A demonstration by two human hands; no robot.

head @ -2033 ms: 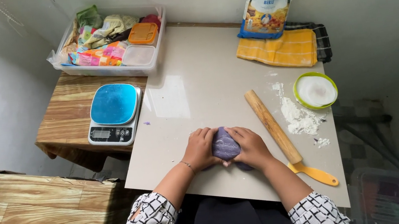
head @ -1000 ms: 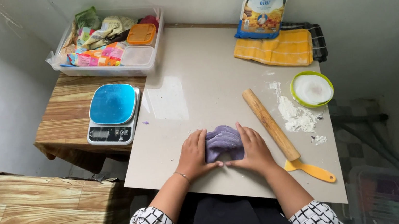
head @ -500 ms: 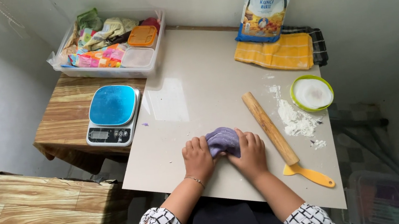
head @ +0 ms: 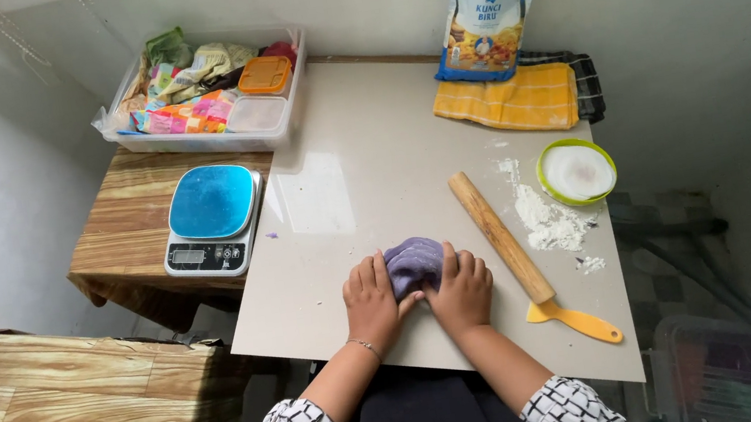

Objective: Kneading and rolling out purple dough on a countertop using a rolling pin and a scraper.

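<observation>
A lump of purple dough (head: 413,263) lies on the pale beige board (head: 361,174) near its front edge. My left hand (head: 372,301) presses against the dough's left side, fingers together and pointing away from me. My right hand (head: 461,291) presses on its right side in the same way. Both palms rest on the board with the dough squeezed between them. The near part of the dough is hidden under my fingers.
A wooden rolling pin (head: 501,236) lies just right of my right hand, a yellow scraper (head: 575,320) at its near end. Loose flour (head: 548,221), a green-rimmed flour bowl (head: 576,172), a blue flour bag (head: 489,6), a yellow cloth (head: 507,101), a blue scale (head: 213,218), a clear tub (head: 207,93).
My hands and the dough have shifted slightly forward and back on the board as I knead; the dough now shows more between my fingers than two seconds ago.
</observation>
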